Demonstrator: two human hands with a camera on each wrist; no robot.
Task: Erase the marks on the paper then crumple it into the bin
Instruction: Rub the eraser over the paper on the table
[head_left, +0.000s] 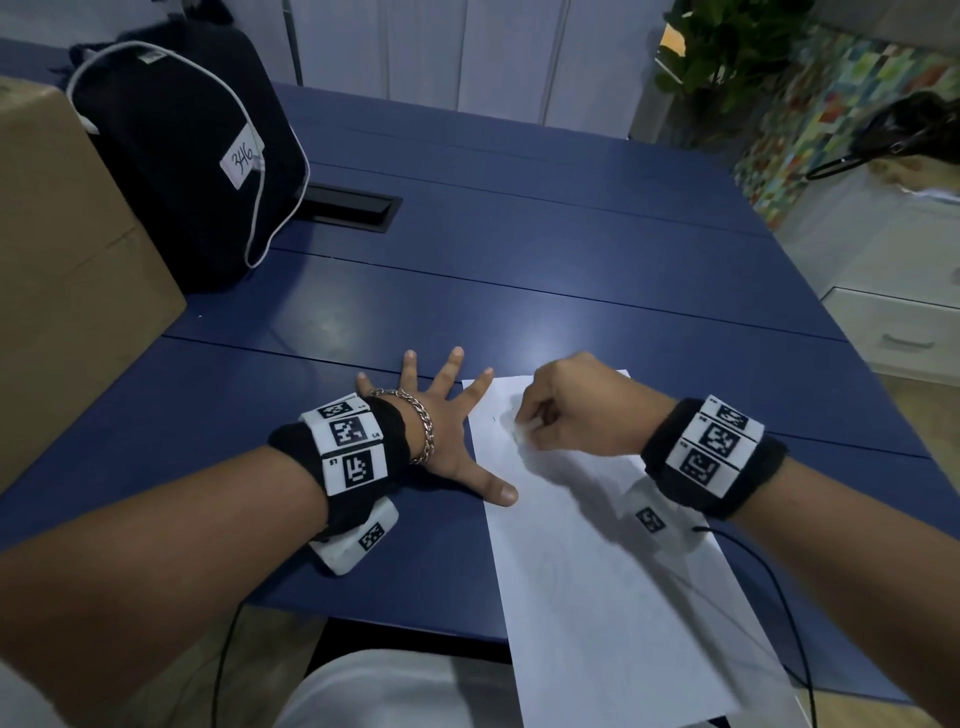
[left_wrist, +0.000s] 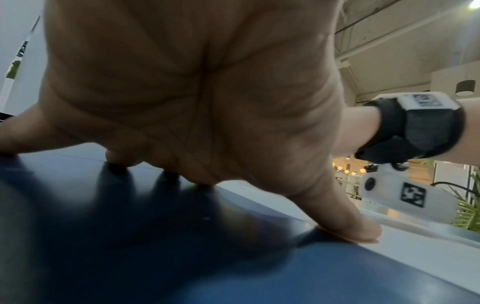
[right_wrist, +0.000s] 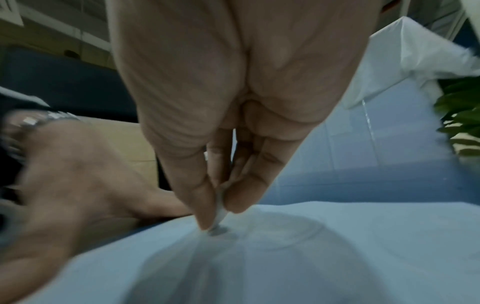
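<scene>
My right hand (head_left: 582, 410) pinches a small white eraser (right_wrist: 221, 211) onto the white paper sheet (head_left: 597, 561), my flat, spread left hand (head_left: 441, 436) pinning its edge to the blue table (head_left: 519, 260).

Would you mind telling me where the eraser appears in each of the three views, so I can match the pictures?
Head view: the white eraser shows as a blurred sliver under the right hand, on the far part of the paper.
Left wrist view: not in it.
Right wrist view: lower centre, the eraser is pinched between thumb and fingertip, its tip on the paper.
Shared landmark: the left hand beside the paper's left edge.
</scene>
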